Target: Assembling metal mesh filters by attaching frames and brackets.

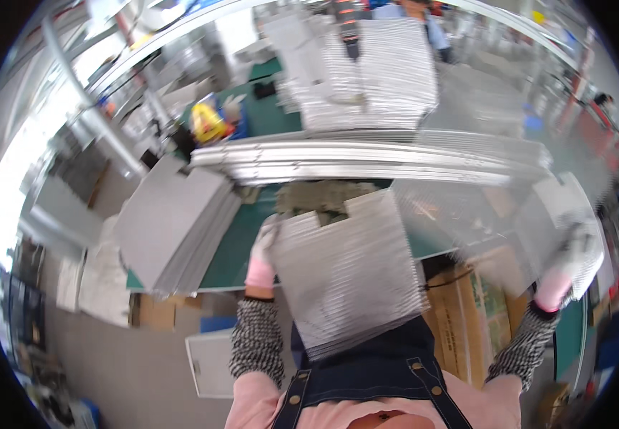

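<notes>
My left hand (264, 247), in a white and pink glove, grips the left edge of a grey ribbed plastic sheet (345, 272). The sheet has a notch in its top edge and tilts in front of my apron; more layers show along its lower edge. Out to the right, my gloved right hand (575, 259) is smeared by motion. It lies over a grey panel (563, 204), and its fingers cannot be made out. A blurred see-through sheet (459, 211) spreads between the two hands.
A stack of grey notched panels (173, 225) leans at the left on the green table (229, 256). Long pale strips (338, 163) cross behind the sheet. Farther back are a ribbed sheet pile (388, 79), a hanging screwdriver (350, 36) and a yellow object (208, 123). A cardboard box (456, 322) stands below.
</notes>
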